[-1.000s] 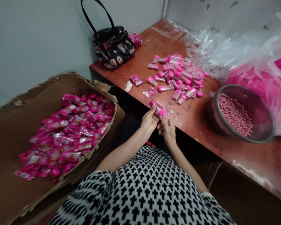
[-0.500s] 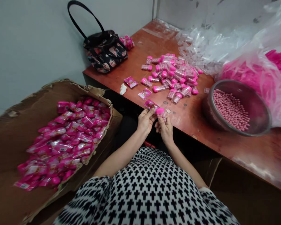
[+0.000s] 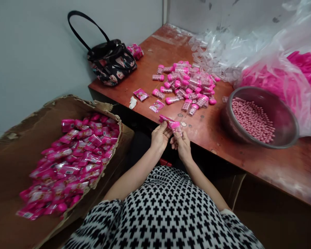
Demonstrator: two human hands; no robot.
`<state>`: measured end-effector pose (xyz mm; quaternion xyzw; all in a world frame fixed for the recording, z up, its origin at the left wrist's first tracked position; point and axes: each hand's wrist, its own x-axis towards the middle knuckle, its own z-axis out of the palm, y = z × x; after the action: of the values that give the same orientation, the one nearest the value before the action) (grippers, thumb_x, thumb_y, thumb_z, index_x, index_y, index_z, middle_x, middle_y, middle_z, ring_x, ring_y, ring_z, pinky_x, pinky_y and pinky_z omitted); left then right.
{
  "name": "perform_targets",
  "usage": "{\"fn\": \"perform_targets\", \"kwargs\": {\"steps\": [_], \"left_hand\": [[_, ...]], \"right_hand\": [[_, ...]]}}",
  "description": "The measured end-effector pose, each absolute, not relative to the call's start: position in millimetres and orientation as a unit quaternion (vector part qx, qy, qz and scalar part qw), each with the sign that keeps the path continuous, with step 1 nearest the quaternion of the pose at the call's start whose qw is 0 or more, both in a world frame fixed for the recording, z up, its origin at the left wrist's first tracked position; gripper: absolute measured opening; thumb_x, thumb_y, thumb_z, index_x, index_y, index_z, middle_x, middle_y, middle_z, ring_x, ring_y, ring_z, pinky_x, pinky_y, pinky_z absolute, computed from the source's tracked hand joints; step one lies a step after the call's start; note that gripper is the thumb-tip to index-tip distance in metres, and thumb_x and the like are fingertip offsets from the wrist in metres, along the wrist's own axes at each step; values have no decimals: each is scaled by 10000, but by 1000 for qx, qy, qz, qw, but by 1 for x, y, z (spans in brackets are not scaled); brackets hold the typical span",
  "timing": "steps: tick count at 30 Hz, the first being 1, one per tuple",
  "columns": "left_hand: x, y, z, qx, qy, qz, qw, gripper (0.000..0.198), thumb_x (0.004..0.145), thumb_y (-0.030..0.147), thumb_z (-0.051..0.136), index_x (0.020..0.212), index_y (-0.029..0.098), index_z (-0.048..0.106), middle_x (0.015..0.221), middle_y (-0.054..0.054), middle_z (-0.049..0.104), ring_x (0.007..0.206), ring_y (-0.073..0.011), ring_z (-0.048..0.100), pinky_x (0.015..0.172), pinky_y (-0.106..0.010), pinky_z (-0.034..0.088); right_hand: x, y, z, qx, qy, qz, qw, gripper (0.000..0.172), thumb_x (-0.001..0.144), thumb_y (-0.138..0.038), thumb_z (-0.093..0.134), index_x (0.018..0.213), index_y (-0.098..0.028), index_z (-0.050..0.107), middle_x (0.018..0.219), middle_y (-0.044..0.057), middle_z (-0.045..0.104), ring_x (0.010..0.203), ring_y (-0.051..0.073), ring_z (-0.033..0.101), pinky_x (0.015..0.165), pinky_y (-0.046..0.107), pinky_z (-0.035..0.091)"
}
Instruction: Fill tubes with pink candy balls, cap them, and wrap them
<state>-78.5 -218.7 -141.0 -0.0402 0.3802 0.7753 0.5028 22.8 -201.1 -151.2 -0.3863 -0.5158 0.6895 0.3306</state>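
My left hand (image 3: 159, 138) is closed on a pink printed plastic wrapper (image 3: 166, 119) over the table's front edge. Closed around a small clear bottle (image 3: 176, 128) with a pink cap is my right hand (image 3: 182, 143). The bottle's capped end meets the wrapper's edge; whether it is inside the wrapper I cannot tell. Two more flat pink wrappers, one at the left (image 3: 141, 94) and one nearer (image 3: 157, 106), lie on the tabletop. Beyond them is a heap of pink-capped bottles (image 3: 186, 83) filled with pink beads.
A cardboard box (image 3: 5, 159) at the left holds many wrapped pink bottles (image 3: 75, 159). On the table (image 3: 155, 45) stand a floral handbag (image 3: 111, 64) and a grey bowl (image 3: 287, 117) of pink beads. Clear empty tubes (image 3: 217, 52) and a bag of pink caps (image 3: 280, 79) lie behind.
The bottle and the wrapper have come together, with the capped end now against the wrapper. Both hands stay almost in place, and the whole view has shifted slightly.
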Motion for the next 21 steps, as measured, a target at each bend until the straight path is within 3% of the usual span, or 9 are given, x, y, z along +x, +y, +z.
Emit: {"fn": "perform_targets", "kwargs": {"steps": [8, 13, 21], "left_hand": [[-79, -215, -136, 32, 377, 778, 502, 309, 590, 256, 807, 692, 143, 539, 665, 9, 640, 610, -103, 630, 685, -242, 517], [-79, -212, -135, 47, 380, 772, 507, 354, 538, 175, 820, 808, 138, 596, 747, 3, 674, 612, -94, 625, 635, -215, 509], [-95, -211, -130, 83, 421, 693, 579, 303, 520, 211, 832, 693, 85, 617, 660, -31, 669, 611, -123, 635, 642, -251, 520]], "right_hand": [[25, -201, -150, -403, -553, 639, 351, 275, 834, -476, 531, 910, -220, 467, 580, -74, 563, 395, 59, 465, 383, 176, 341], [23, -200, -153, -391, -536, 661, 350, 278, 838, -475, 525, 907, -216, 451, 574, -80, 555, 389, 56, 465, 374, 170, 337], [29, -192, -158, -353, -544, 695, 311, 301, 824, -488, 532, 900, -203, 470, 574, -67, 575, 385, 52, 466, 368, 159, 321]]}}
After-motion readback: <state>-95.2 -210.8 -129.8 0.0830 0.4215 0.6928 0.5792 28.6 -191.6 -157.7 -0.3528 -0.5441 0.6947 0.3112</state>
